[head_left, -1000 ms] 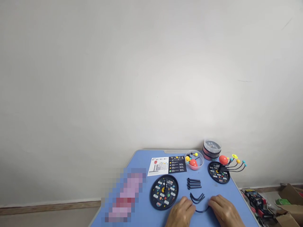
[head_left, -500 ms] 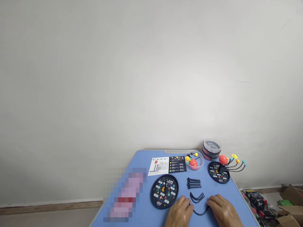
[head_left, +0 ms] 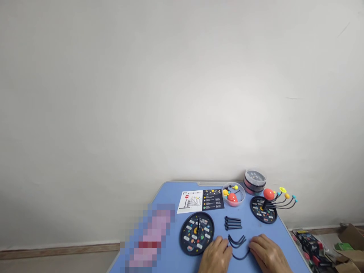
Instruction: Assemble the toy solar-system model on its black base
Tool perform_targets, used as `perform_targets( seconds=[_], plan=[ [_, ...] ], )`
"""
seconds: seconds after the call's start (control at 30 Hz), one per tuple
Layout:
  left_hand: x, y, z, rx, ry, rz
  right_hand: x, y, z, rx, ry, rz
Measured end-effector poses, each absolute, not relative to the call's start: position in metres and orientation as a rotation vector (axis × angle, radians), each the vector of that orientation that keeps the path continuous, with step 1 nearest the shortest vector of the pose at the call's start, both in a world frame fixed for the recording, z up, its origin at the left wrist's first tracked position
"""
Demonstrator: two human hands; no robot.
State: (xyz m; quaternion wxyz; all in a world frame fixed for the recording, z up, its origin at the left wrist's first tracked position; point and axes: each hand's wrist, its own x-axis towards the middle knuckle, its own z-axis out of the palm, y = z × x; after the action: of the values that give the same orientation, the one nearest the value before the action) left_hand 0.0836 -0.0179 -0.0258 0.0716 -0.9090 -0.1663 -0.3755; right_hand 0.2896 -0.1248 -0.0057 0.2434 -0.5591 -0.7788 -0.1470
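Between my two hands, low over the blue table, runs a curved black rod (head_left: 241, 258). My left hand (head_left: 216, 254) pinches its left end, and my right hand (head_left: 269, 253) has its fingers closed on the right end. Just beyond it lie several curved black rods (head_left: 236, 241) in a bunch. Farther back sits a row of straight black rods with ringed ends (head_left: 233, 223). To the left of my left hand is a round black base (head_left: 197, 234) with printed planets and a short upright post.
An instruction sheet (head_left: 190, 201) lies at the back. Beside it stand a clear tub (head_left: 233, 194) of coloured balls and stacked round containers (head_left: 255, 182). An assembled planet model (head_left: 264, 209) is at the right edge. Cardboard boxes (head_left: 351, 248) lie on the floor.
The view has shifted slightly, so the table things appear a little lower. Both hands keep their hold on the curved rod, with hardly any movement.
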Motion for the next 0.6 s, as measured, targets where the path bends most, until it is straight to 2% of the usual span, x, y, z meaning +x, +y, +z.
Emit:
perform_targets(
  seconds=[0.17, 0.3, 0.47, 0.6],
  plan=[
    [0.083, -0.014, -0.026, -2.685, -0.478, -1.158, 0.294, -0.122, -0.003, -1.556, -2.131, -0.323],
    [0.085, -0.011, -0.016, -2.695, -0.465, -1.19, 0.3, -0.102, 0.028, -1.613, -2.066, -0.348],
    [0.099, -0.007, -0.003, -2.707, -0.393, -1.234, 0.307, -0.028, 0.086, -2.063, -2.184, -0.246],
    [0.108, 0.002, -0.006, -2.666, -0.365, -1.31, 0.309, 0.041, 0.098, -2.179, -2.287, -0.161]
  ],
)
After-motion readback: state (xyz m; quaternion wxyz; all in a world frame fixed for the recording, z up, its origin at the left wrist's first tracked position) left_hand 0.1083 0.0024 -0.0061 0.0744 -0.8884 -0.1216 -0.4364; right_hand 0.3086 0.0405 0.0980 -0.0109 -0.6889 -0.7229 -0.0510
